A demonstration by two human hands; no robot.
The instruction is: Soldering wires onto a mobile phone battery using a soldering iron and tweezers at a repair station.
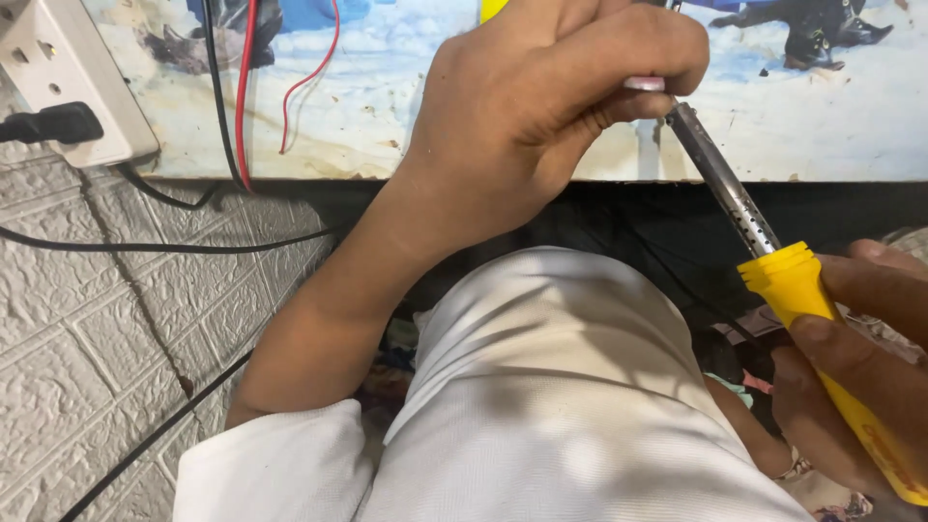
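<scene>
Two hands work one soldering iron point(773, 261): near right, the right hand point(851, 367) wraps its yellow handle, while farther off the left hand point(551, 97) pinches the metal shaft's tip end — fingers closed tight. Far left, a white power strip point(68, 68) holds a black plug point(53, 124) — red and black wires point(242, 97) hang beside it.

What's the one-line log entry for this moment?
left hand: on metal shaft | right hand: holds soldering iron's yellow handle
</scene>
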